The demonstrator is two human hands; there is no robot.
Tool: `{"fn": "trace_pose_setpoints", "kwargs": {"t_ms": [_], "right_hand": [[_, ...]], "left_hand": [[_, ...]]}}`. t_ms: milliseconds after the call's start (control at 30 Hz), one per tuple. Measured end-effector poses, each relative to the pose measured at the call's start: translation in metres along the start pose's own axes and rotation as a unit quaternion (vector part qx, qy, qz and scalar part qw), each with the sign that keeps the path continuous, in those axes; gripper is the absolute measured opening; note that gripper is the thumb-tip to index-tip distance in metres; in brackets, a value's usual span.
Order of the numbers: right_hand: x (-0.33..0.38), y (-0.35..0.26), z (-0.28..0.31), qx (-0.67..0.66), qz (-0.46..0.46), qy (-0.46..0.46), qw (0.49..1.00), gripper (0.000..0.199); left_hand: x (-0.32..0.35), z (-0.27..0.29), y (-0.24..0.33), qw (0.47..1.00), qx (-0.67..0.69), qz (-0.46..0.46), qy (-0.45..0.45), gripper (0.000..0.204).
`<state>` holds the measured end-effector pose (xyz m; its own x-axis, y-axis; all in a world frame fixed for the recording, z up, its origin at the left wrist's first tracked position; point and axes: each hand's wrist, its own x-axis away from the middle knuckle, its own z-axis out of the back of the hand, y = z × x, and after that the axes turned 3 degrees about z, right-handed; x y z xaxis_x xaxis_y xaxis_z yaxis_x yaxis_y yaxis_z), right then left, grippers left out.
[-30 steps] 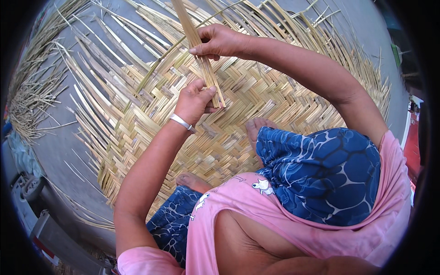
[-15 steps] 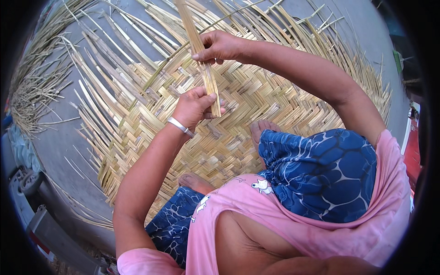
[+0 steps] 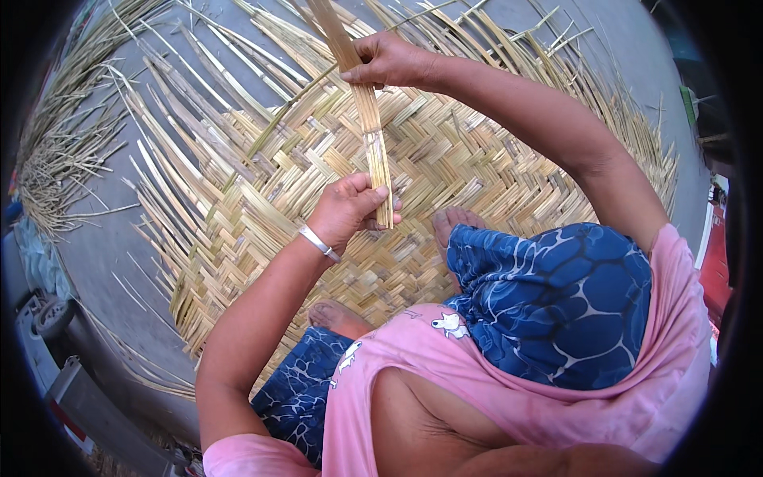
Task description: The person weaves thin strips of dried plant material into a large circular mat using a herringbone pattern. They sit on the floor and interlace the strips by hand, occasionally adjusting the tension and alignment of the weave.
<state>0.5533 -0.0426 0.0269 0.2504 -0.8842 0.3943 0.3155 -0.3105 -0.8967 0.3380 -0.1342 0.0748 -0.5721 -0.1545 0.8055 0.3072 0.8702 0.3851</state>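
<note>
My left hand (image 3: 346, 211) is closed in a pinch, thumb in front and fingers behind, on the near end of a flat straw-coloured strip (image 3: 370, 127). My right hand (image 3: 391, 62) grips the same strip farther up, thumb across its face; its other fingers are partly hidden. The strip is held over the woven mat (image 3: 445, 151), its upper end leaving view above the mat's far side. A silver-coloured band (image 3: 319, 243) circles my left wrist. My left foot (image 3: 340, 316) rests at the mat's near side, bare; my right foot (image 3: 455, 222), also bare, is on the mat. Unwoven ends (image 3: 211, 139) fan out from the mat. Left of the mat, loose thin stalks (image 3: 60, 171) lie heaped on grey ground (image 3: 95, 258).
</note>
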Motion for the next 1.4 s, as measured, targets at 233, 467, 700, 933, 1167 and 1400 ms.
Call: {"fn": "trace_pose_setpoints", "kwargs": {"t_ms": [233,467,700,933,1167,1400], "right_hand": [[0.006,-0.028,0.009,-0.129,-0.036,-0.061,0.989,0.029],[0.010,-0.016,-0.005,0.035,0.031,-0.049,0.998,0.028],[0.008,-0.021,-0.004,-0.019,-0.007,-0.017,1.000,0.026],[-0.003,-0.017,0.012,0.145,0.091,0.049,0.984,0.030],[0.003,-0.032,0.014,-0.133,-0.030,-0.049,0.989,0.036],[0.026,-0.013,-0.047,-0.080,-0.143,-0.213,0.963,0.019]], "left_hand": [[0.007,0.001,0.010,1.000,-0.008,-0.012,0.021,0.016],[0.005,0.001,0.005,0.999,-0.028,-0.017,0.032,0.017],[0.006,0.001,0.010,1.000,-0.018,-0.017,0.019,0.017],[0.006,-0.005,-0.007,1.000,0.001,-0.014,-0.003,0.018],[0.002,0.014,0.012,0.999,-0.021,-0.030,0.015,0.017],[-0.009,0.030,0.014,0.997,-0.015,-0.026,0.074,0.018]]}}
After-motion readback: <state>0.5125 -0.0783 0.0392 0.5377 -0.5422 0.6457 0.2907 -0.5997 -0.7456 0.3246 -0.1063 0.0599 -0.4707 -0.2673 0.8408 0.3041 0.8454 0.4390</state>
